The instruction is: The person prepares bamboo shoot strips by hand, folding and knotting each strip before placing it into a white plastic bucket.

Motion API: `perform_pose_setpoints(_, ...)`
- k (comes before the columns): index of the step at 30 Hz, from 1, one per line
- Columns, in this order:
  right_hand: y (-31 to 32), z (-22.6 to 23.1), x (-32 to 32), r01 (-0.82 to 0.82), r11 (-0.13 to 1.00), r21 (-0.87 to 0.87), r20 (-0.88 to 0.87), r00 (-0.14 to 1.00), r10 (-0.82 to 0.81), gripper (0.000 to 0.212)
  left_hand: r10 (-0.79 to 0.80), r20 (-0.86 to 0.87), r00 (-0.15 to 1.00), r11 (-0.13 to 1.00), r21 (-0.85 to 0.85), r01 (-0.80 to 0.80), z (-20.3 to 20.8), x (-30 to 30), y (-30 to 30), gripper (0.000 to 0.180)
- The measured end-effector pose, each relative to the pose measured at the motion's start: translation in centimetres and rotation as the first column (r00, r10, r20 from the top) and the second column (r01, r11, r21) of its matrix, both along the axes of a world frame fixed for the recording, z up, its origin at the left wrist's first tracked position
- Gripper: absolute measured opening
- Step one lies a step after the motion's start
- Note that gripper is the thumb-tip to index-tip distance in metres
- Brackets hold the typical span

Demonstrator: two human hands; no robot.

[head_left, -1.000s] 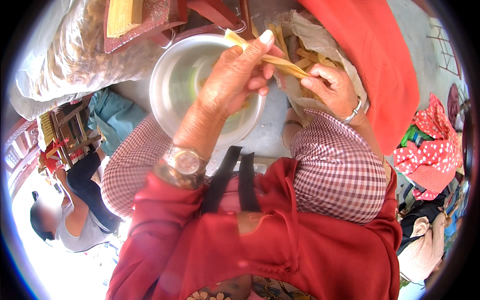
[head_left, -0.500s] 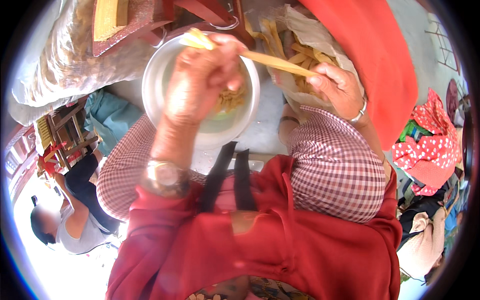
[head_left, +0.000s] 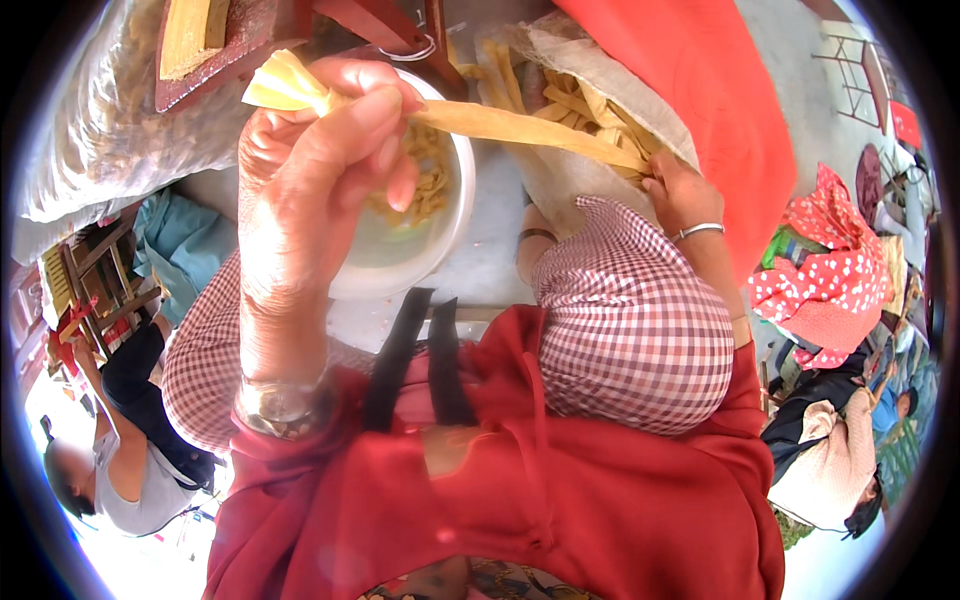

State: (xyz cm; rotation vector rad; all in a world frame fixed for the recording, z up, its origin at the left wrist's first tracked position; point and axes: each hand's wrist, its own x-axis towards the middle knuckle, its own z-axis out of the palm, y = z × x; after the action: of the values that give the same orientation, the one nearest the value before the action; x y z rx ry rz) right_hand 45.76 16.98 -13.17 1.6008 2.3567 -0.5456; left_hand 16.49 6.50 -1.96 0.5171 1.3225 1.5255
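Note:
A long, flat, pale-yellow leaf-like strip [head_left: 530,127] stretches between my two hands. My left hand [head_left: 325,165] pinches it above the white bucket [head_left: 458,215], and a folded, flared yellow end [head_left: 283,85] juts out beyond the thumb and fingers. The strip's other end runs to my right hand [head_left: 686,195], closed on it at the mouth of a pale sack [head_left: 665,112]. Similar yellow strips [head_left: 575,100] fill that sack. Inside the bucket lie many small yellow-brown pieces [head_left: 428,165], partly hidden by my left hand.
Red-brown wooden furniture [head_left: 290,30] stands ahead, holding a yellow block [head_left: 195,35]. A large clear plastic bag [head_left: 130,120] bulges at the left. Red cloth [head_left: 720,120] hangs at right. A person in grey [head_left: 150,490] sits at far left; clothes [head_left: 825,260] lie heaped far right.
My left hand has risen closer to the view and shifted left with the folded end. My right hand has moved down to the sack's edge, and more strip shows between them.

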Motion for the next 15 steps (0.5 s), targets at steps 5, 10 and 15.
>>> perform_pose_setpoints(5,0.4,0.8,-1.4,0.090,0.996,-0.011,0.264,0.961,-0.084,0.022,-0.103,0.026,0.994,0.992,0.070,0.101,-0.2,-0.6,-0.2,0.015)
perform_pose_setpoints(10,1.0,-2.4,-1.6,-0.512,0.782,0.354,-0.004,0.836,0.549,0.015,-0.098,-0.008,0.995,0.991,0.090,0.098,0.0,0.3,0.0,0.017)
perform_pose_setpoints(15,1.8,-3.2,-0.8,-0.544,0.806,0.233,-0.148,0.799,0.582,0.022,-0.158,0.004,0.987,0.976,0.153,0.155,-0.1,0.0,0.1,0.017)
